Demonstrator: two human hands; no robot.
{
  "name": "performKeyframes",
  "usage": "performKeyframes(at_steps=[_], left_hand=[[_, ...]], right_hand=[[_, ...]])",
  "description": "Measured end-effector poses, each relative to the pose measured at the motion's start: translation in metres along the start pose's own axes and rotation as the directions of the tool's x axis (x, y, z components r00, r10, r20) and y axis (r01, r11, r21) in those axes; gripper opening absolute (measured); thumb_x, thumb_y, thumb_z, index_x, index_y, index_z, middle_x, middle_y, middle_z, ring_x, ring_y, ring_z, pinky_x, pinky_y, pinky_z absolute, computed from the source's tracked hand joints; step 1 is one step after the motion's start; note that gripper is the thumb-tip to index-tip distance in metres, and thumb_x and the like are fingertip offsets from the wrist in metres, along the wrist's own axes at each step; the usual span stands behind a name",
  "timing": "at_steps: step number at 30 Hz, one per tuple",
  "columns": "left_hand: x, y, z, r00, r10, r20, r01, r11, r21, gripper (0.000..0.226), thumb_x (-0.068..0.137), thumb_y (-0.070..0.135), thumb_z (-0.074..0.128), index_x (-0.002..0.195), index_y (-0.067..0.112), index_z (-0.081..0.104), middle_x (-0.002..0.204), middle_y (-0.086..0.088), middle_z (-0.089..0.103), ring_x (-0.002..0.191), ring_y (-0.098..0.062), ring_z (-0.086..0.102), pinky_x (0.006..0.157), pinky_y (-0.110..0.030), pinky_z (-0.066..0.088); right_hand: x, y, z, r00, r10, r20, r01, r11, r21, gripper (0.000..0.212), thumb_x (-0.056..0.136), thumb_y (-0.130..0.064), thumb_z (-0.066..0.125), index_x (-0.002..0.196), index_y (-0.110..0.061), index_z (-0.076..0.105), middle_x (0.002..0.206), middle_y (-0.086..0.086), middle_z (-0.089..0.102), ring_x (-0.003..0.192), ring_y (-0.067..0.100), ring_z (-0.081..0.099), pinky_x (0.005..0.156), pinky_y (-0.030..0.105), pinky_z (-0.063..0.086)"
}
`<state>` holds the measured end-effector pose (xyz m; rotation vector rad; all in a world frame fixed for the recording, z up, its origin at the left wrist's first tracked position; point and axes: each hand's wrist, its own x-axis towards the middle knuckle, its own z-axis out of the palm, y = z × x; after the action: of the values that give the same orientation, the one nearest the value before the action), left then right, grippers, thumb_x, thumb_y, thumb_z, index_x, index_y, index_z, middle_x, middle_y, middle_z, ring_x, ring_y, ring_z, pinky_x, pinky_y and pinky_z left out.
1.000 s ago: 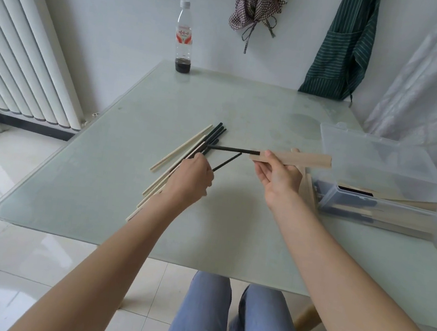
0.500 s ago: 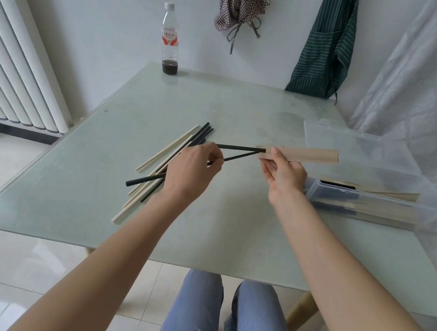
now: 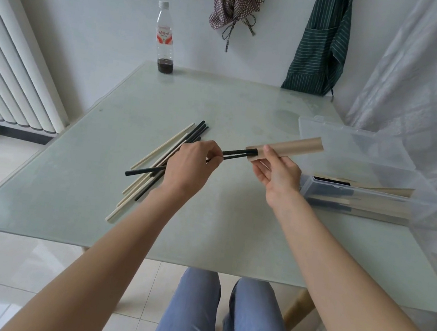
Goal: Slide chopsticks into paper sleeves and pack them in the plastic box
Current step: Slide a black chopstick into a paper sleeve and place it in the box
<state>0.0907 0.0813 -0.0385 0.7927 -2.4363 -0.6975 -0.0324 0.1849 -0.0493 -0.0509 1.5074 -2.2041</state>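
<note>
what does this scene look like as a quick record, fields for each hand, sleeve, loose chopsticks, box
left hand: pinches black chopsticks, tips at sleeve mouth
right hand: holds paper sleeve above table
loose chopsticks: black and pale ones, piled on table beside left hand
plastic box: open, right of hands, sleeved pairs inside
bottle: upright at far edge

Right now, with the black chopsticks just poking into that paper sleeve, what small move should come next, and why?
Probably push the black chopsticks further in with the left hand while the right hand steadies the paper sleeve. Only their tips sit inside its mouth; most of their length is outside.
</note>
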Motion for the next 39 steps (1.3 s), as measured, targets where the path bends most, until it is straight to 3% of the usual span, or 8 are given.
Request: performKeyframes(at_steps=[4,10,14,20,23,27,32,39], left_hand=[[0.001,0.004,0.002,1.000,0.024,0.003,-0.024,0.999,-0.030,0.012,0.091,0.024,0.056,0.094,0.023,0.068,0.096,0.007,0.064,0.088,-0.014,0.058,0.068,-0.033,0.048],[0.001,0.004,0.001,0.992,0.123,-0.008,-0.123,0.989,-0.078,0.012,0.087,0.012,0.064,0.099,0.010,0.067,0.098,-0.002,0.055,0.082,-0.018,0.057,0.078,-0.033,0.048],[-0.001,0.007,0.006,0.977,0.190,-0.097,-0.191,0.982,-0.006,0.008,0.087,0.009,0.063,0.094,0.006,0.066,0.089,-0.006,0.055,0.077,-0.027,0.057,0.069,-0.040,0.048],[0.000,0.008,0.007,0.911,0.358,-0.204,-0.301,0.916,0.264,0.009,0.079,0.010,0.071,0.088,0.009,0.069,0.081,-0.007,0.060,0.077,-0.030,0.057,0.063,-0.029,0.032],[0.003,0.000,0.005,0.922,0.337,-0.189,-0.274,0.915,0.298,0.009,0.082,0.007,0.068,0.091,0.007,0.066,0.086,-0.009,0.061,0.083,-0.031,0.055,0.063,-0.031,0.033],[0.003,0.002,0.007,0.912,0.340,-0.228,-0.262,0.913,0.313,0.008,0.075,0.001,0.071,0.078,0.005,0.064,0.073,-0.010,0.056,0.070,-0.032,0.054,0.057,-0.030,0.032],[0.003,0.008,0.010,0.880,0.418,-0.225,-0.303,0.860,0.410,0.015,0.069,0.010,0.079,0.076,0.011,0.065,0.073,-0.005,0.059,0.069,-0.029,0.056,0.059,-0.031,0.037],[0.000,-0.003,0.008,0.912,0.331,-0.243,-0.201,0.876,0.438,0.015,0.073,0.008,0.076,0.075,0.010,0.061,0.074,-0.006,0.058,0.069,-0.030,0.053,0.064,-0.033,0.033]], right_hand=[[-0.004,0.002,0.001,0.999,0.007,0.049,-0.007,1.000,-0.011,0.006,0.088,-0.013,0.063,0.082,-0.014,0.062,0.084,0.003,0.067,0.070,0.014,0.067,0.064,0.018,0.055],[-0.002,-0.004,0.000,1.000,-0.004,0.007,0.004,0.999,0.052,0.006,0.088,-0.009,0.063,0.081,-0.010,0.062,0.083,0.006,0.066,0.074,0.016,0.064,0.059,0.016,0.055],[-0.005,-0.003,0.004,1.000,0.013,0.022,-0.014,0.998,0.062,0.007,0.087,-0.008,0.064,0.081,-0.009,0.061,0.082,0.006,0.066,0.074,0.016,0.064,0.059,0.016,0.055],[-0.006,-0.012,0.006,0.999,0.017,0.035,-0.019,0.997,0.069,0.008,0.087,-0.007,0.063,0.080,-0.008,0.062,0.080,0.007,0.066,0.073,0.017,0.064,0.059,0.016,0.055],[-0.003,-0.018,0.003,1.000,-0.005,-0.001,0.005,0.997,0.079,0.008,0.087,-0.007,0.064,0.080,-0.009,0.061,0.081,0.006,0.066,0.073,0.016,0.064,0.060,0.017,0.055],[-0.006,-0.011,0.008,1.000,0.016,0.023,-0.017,0.998,0.068,0.007,0.087,-0.009,0.064,0.081,-0.009,0.062,0.082,0.007,0.065,0.074,0.017,0.064,0.058,0.016,0.055],[-0.012,-0.005,0.015,0.997,0.044,0.059,-0.047,0.998,0.050,0.004,0.086,-0.009,0.065,0.084,-0.006,0.063,0.084,0.009,0.067,0.075,0.018,0.065,0.057,0.018,0.055],[-0.009,-0.010,0.008,0.999,0.026,0.028,-0.029,0.996,0.079,0.007,0.087,-0.008,0.064,0.081,-0.009,0.060,0.082,0.008,0.065,0.076,0.020,0.064,0.056,0.015,0.054]])
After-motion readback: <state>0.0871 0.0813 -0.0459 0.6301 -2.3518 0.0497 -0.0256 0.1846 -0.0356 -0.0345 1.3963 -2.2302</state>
